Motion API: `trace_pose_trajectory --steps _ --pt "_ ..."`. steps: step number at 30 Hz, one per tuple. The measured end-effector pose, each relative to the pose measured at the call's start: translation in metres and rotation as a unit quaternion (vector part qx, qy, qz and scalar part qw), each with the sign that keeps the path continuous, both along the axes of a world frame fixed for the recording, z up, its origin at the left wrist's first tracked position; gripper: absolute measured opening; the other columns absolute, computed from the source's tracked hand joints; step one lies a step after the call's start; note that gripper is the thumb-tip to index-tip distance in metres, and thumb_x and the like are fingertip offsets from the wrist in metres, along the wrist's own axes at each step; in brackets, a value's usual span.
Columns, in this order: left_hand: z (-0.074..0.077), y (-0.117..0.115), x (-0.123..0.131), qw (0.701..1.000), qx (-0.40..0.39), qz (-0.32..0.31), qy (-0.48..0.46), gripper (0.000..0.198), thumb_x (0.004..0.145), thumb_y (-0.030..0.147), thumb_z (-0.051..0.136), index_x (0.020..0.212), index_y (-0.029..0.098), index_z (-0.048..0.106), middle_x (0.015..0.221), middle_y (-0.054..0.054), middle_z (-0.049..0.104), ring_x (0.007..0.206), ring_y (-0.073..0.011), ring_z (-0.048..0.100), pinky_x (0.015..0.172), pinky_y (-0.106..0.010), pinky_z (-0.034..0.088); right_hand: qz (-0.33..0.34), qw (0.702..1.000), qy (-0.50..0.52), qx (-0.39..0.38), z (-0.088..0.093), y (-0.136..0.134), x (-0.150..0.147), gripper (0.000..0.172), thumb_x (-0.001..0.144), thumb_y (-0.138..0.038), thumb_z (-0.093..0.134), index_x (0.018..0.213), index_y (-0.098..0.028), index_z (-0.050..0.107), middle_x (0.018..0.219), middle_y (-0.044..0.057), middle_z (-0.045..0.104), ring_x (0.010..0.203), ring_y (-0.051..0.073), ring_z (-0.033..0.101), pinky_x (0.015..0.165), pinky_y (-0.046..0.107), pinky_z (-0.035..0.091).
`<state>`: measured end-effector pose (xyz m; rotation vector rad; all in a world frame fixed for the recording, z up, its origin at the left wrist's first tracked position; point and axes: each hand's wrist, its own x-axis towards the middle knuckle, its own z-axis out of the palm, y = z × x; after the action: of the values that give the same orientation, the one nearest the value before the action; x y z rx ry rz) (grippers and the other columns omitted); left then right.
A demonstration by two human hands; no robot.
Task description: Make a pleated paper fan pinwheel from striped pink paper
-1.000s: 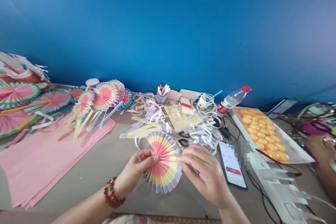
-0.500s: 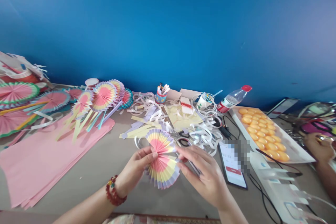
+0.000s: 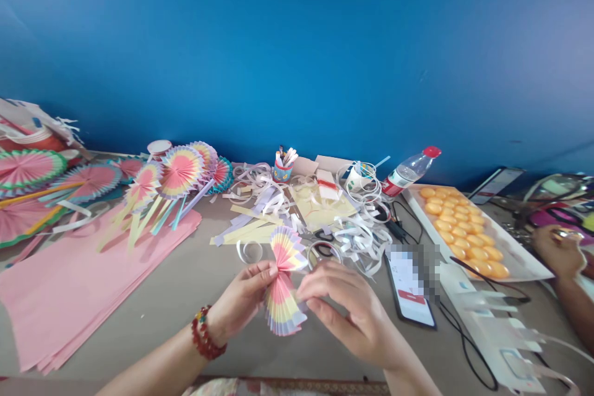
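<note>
Here the left hand (image 3: 241,300) pinches the pleated paper fan (image 3: 284,284) at its waist; the right hand (image 3: 355,315), at the fan's three o'clock, curls loosely beside it. Scissors (image 3: 325,246) lie at twelve o'clock, a phone (image 3: 411,291) further right.

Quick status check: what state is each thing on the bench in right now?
paper fan: half folded, pinched at its middle
left hand: pinching the fan
right hand: fingers at the fan's right side
water bottle: lying down, red cap on
phone: screen lit, face up
scissors: lying flat, untouched
</note>
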<state>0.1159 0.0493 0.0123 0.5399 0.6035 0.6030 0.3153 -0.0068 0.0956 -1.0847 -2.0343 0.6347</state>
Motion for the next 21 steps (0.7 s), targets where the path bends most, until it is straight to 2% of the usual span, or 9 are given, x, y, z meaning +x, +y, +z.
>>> trace_pose_trajectory --steps 2,4,8,13,16,21 --pt "-0.001 0.000 0.000 1.000 0.003 -0.014 -0.001 0.030 0.078 0.040 0.077 0.088 0.012 0.071 0.080 -0.006 0.068 0.069 -0.0142 0.062 0.066 -0.024 0.045 0.005 0.999 0.011 -0.033 -0.002 0.005 0.001 0.018 0.098 -0.019 0.047 0.102 -0.022 0.065 0.083 0.002 0.069 0.077 0.014 0.064 0.073 0.026 0.048" --pt "-0.002 0.000 -0.001 1.000 0.007 -0.022 -0.001 0.029 0.079 0.039 0.076 0.089 0.012 0.072 0.083 -0.007 0.070 0.072 -0.0155 0.064 0.069 -0.025 0.046 -0.003 1.000 0.005 -0.030 -0.006 0.009 0.002 0.022 0.099 -0.020 0.047 0.109 -0.023 0.066 0.078 0.001 0.069 0.073 0.013 0.064 0.069 0.023 0.048" --pt "-0.002 -0.001 -0.003 1.000 0.006 -0.030 -0.001 0.027 0.075 0.037 0.080 0.086 0.013 0.074 0.079 -0.005 0.070 0.069 -0.0136 0.063 0.068 -0.023 0.046 -0.025 0.998 -0.033 0.039 -0.013 0.015 0.003 0.024 0.097 -0.020 0.050 0.112 -0.024 0.068 0.080 0.001 0.070 0.071 0.013 0.064 0.065 0.023 0.046" --pt "-0.001 -0.004 -0.003 0.999 -0.009 -0.045 0.002 0.029 0.071 0.037 0.083 0.083 0.013 0.073 0.074 -0.004 0.067 0.063 -0.0119 0.059 0.062 -0.022 0.043 -0.036 0.984 -0.105 0.138 -0.016 0.016 -0.001 0.018 0.095 -0.019 0.054 0.103 -0.020 0.069 0.080 0.004 0.069 0.071 0.015 0.059 0.066 0.027 0.043" --pt "0.001 -0.006 -0.003 0.999 0.035 -0.032 0.026 0.027 0.074 0.039 0.080 0.080 0.013 0.074 0.070 -0.003 0.066 0.062 -0.0122 0.057 0.062 -0.022 0.042 -0.048 0.970 -0.150 0.185 -0.016 0.014 -0.003 0.019 0.096 -0.018 0.052 0.099 -0.019 0.070 0.074 0.003 0.066 0.067 0.016 0.054 0.065 0.029 0.042" --pt "0.005 -0.009 -0.005 0.982 0.153 0.014 0.108 0.029 0.080 0.042 0.073 0.085 0.015 0.077 0.077 -0.005 0.070 0.074 -0.0172 0.057 0.073 -0.025 0.043 -0.082 0.952 -0.189 0.227 -0.016 0.014 -0.007 0.017 0.095 -0.017 0.053 0.096 -0.021 0.070 0.074 0.002 0.065 0.067 0.015 0.053 0.068 0.029 0.042"
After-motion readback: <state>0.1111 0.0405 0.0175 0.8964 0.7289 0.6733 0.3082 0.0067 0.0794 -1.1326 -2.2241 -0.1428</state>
